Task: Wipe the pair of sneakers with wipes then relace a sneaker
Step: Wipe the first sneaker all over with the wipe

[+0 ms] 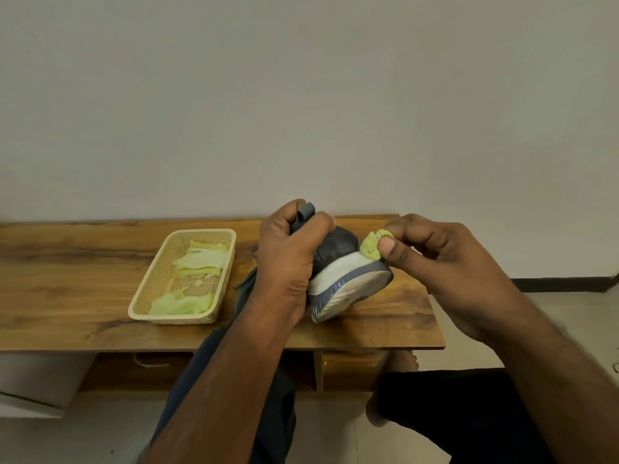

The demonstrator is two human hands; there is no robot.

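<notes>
In the head view, the left hand [294, 259] grips 1 dark sneaker [338, 276] by its collar, tipped on its side over the wooden table [83, 262] with the sole facing the camera and its long axis running away toward the wall. The right hand [435, 259] pinches a balled green wipe [371, 246] against the white midsole at the heel, so it is nearer the rubbing spot. Open tabletop lies right of the shoe up to the table's edge, while the basket [144, 296] of wipes sits well apart on the left.
</notes>
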